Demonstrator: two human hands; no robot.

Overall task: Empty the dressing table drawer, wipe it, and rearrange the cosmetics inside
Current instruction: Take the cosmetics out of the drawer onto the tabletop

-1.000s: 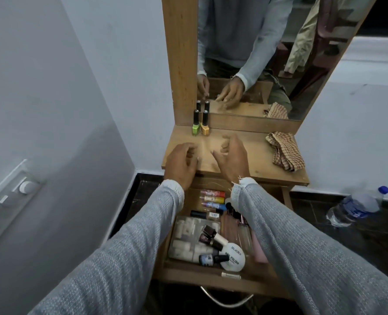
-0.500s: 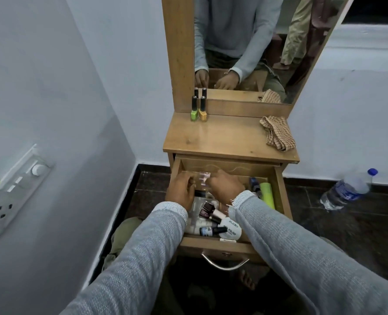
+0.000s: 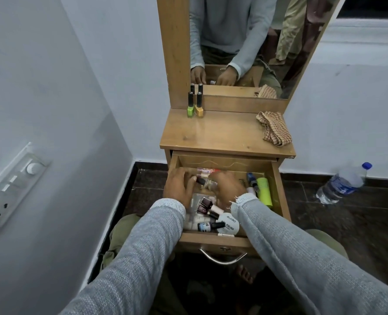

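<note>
While the drawer (image 3: 213, 243) stands pulled fully out, its front holds nail polish bottles (image 3: 207, 226) and a white round tub (image 3: 228, 223), crowded against the front wall. Further in, both hands reach among the cosmetics: the left hand (image 3: 180, 186) curls its fingers about a small dark bottle (image 3: 199, 180); whether the right hand (image 3: 228, 187) holds anything cannot be told. Beyond, the counter (image 3: 222, 135) carries two polish bottles (image 3: 195, 106) at the back edge and a checked cloth (image 3: 273, 128) at right, leaving open middle room, presumably for unloading.

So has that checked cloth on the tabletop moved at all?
No. The checked cloth lies at the tabletop's right rear corner beside the mirror frame, as before.
</note>
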